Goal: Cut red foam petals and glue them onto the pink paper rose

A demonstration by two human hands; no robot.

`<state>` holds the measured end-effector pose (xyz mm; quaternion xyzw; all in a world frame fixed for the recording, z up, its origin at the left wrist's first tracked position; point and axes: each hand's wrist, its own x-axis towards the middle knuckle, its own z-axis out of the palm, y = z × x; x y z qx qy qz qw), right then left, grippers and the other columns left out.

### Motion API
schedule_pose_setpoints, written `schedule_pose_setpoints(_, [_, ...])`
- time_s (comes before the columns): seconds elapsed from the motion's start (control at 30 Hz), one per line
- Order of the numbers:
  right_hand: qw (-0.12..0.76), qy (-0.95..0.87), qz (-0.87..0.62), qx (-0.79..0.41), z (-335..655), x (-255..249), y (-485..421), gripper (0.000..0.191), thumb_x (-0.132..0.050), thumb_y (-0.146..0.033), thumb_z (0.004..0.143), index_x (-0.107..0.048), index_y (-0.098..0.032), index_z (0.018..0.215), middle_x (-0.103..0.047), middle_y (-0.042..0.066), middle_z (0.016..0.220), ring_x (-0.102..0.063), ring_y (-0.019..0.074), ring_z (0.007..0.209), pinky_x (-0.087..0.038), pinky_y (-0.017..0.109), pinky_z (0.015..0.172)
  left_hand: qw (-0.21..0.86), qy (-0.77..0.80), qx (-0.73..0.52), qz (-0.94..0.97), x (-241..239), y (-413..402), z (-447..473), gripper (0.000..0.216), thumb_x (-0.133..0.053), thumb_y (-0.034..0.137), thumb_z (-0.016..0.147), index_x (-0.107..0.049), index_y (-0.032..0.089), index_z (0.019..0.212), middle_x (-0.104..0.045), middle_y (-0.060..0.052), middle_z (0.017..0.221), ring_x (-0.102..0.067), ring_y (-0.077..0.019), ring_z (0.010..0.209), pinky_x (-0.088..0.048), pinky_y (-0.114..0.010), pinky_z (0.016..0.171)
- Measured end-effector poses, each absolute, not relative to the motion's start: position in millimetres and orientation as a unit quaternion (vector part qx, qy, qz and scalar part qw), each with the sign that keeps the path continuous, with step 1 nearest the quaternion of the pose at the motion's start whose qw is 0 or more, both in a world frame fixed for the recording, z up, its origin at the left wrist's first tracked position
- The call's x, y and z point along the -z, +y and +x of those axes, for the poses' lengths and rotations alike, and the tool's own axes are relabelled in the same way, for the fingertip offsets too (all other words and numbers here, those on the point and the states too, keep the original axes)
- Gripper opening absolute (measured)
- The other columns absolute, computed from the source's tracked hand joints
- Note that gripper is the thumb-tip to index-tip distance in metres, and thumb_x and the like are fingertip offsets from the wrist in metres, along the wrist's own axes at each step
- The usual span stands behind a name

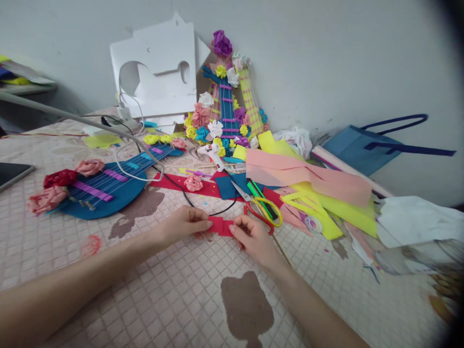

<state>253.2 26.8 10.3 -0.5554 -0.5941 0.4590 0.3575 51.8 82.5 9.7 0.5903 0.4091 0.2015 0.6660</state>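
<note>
Between my two hands a short red strip [220,226] is held level over the table, with a fold or overlap near its middle. My left hand [190,222] pinches its left end between thumb and fingers. Its right end is pinched by my right hand [252,237]. Whether the strip is paper or cloth, I cannot tell. Just beyond my right hand lie scissors [272,211] with yellow and red handles, and green markers [261,198]. A white glue gun [213,153] rests farther back. Past my left hand is a longer red strip [174,182] with a pink paper flower [193,182] on it.
A blue guitar shape [119,200] with flowers lies left. Decorated guitar shapes [227,108] lean on the wall beside white cut-out board [163,53]. Pink sheets [308,174], yellow sheets [331,212] and a blue bag [357,147] lie right. A black cable [181,191] crosses the table.
</note>
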Motion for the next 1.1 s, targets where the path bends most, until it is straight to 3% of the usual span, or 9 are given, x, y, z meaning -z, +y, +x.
schedule_pose_setpoints(0.17, [0.356, -0.678, -0.607, -0.213, 259, -15, 25, 0.009, -0.054, -0.027, 0.084, -0.057, -0.019, 0.083, -0.057, 0.002, 0.075, -0.051, 0.0146, 0.065, -0.040, 0.028, 0.059, 0.682, 0.389, -0.196, 0.587, -13, 82, 51, 0.026, -0.065, 0.039, 0.075, -0.057, 0.016, 0.067, -0.067, -0.001, 0.068, -0.056, -0.0113, 0.059, -0.042, -0.024, 0.060])
schedule_pose_setpoints(0.27, [0.379, -0.674, -0.557, -0.302, 253, -16, 20, 0.012, -0.055, -0.030, 0.085, -0.056, -0.020, 0.091, -0.059, 0.002, 0.080, -0.055, 0.0146, 0.068, -0.042, 0.027, 0.058, 0.659, 0.368, -0.178, 0.631, -16, 76, 53, 0.025, -0.063, 0.038, 0.076, -0.056, 0.016, 0.066, -0.060, 0.002, 0.061, -0.051, -0.0103, 0.057, -0.038, -0.022, 0.056])
schedule_pose_setpoints(0.37, [0.394, -0.651, -0.508, -0.404, 245, -13, 17, 0.013, -0.056, -0.021, 0.082, -0.055, -0.020, 0.095, -0.060, 0.002, 0.083, -0.058, 0.0143, 0.074, -0.045, 0.026, 0.062, 0.616, 0.357, -0.172, 0.681, -19, 70, 55, 0.022, -0.060, 0.035, 0.077, -0.059, 0.014, 0.068, -0.054, 0.003, 0.060, -0.046, -0.0098, 0.056, -0.035, -0.022, 0.054])
schedule_pose_setpoints(0.57, [0.404, -0.619, -0.475, -0.477, 244, -4, 19, 0.024, -0.052, -0.012, 0.080, -0.049, -0.022, 0.103, -0.054, -0.003, 0.078, -0.054, 0.0112, 0.069, -0.043, 0.024, 0.062, 0.611, 0.359, -0.211, 0.674, -18, 69, 56, 0.016, -0.058, 0.030, 0.077, -0.058, 0.015, 0.074, -0.059, 0.001, 0.067, -0.050, -0.0104, 0.061, -0.038, -0.022, 0.056])
schedule_pose_setpoints(0.77, [0.401, -0.647, -0.438, -0.478, 246, -9, 17, 0.030, -0.049, -0.011, 0.083, -0.051, -0.024, 0.109, -0.053, -0.002, 0.082, -0.052, 0.0114, 0.072, -0.043, 0.024, 0.064, 0.635, 0.330, -0.230, 0.659, -11, 72, 55, 0.016, -0.059, 0.028, 0.077, -0.053, 0.016, 0.086, -0.063, -0.001, 0.077, -0.056, -0.0127, 0.069, -0.042, -0.025, 0.062])
schedule_pose_setpoints(0.97, [0.379, -0.684, -0.467, -0.412, 249, -14, 19, 0.024, -0.044, -0.010, 0.084, -0.065, -0.022, 0.090, -0.064, 0.003, 0.090, -0.058, 0.0157, 0.083, -0.045, 0.028, 0.069, 0.647, 0.318, -0.256, 0.644, -13, 73, 54, 0.020, -0.057, 0.027, 0.080, -0.046, 0.018, 0.095, -0.059, 0.001, 0.076, -0.054, -0.0119, 0.068, -0.041, -0.025, 0.062])
schedule_pose_setpoints(1.1, [0.424, -0.669, -0.483, -0.373, 250, -15, 20, 0.025, -0.043, -0.011, 0.085, -0.064, -0.021, 0.093, -0.065, 0.003, 0.090, -0.059, 0.0154, 0.081, -0.046, 0.029, 0.073, 0.622, 0.279, -0.304, 0.666, -15, 73, 53, 0.013, -0.052, 0.018, 0.082, -0.047, 0.019, 0.095, -0.056, 0.000, 0.082, -0.055, -0.0120, 0.073, -0.045, -0.026, 0.067])
